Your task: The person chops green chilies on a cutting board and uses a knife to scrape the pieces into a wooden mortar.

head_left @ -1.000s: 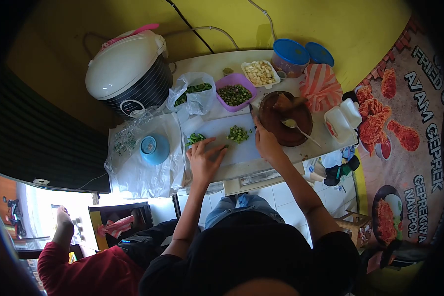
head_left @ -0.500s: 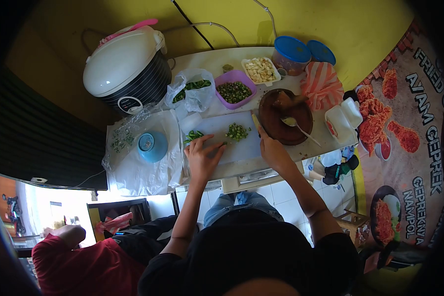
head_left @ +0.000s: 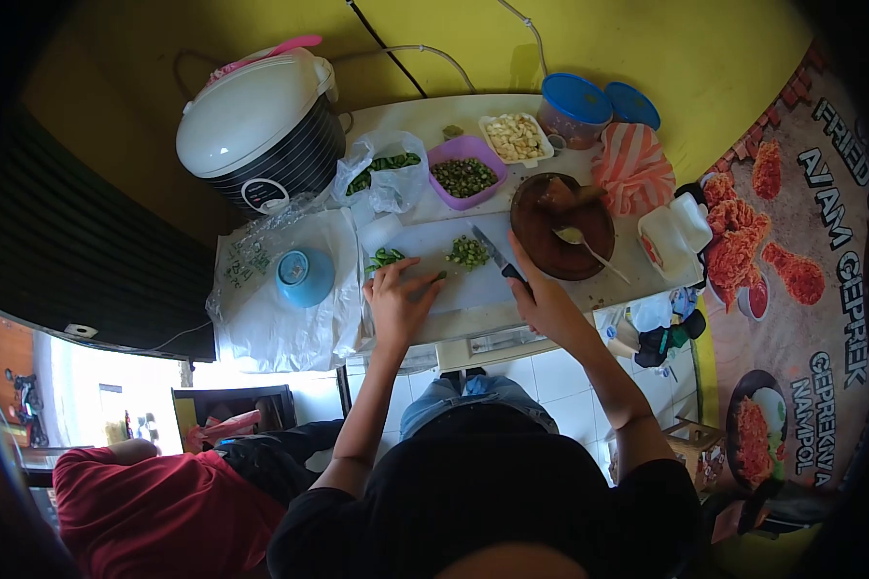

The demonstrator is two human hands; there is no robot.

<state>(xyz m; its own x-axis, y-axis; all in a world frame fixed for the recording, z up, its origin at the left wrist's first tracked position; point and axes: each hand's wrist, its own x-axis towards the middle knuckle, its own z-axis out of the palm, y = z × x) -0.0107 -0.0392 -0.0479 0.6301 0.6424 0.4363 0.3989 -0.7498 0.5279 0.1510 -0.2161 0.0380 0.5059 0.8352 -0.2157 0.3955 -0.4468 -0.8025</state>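
Yellow wall [head_left: 628, 39] behind, the table [head_left: 406, 118] bears a chopping board [head_left: 468, 287].

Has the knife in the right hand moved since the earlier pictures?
Yes. The knife has swung left: its blade tip is now further from the brown mortar, nearer the chopped green pieces.
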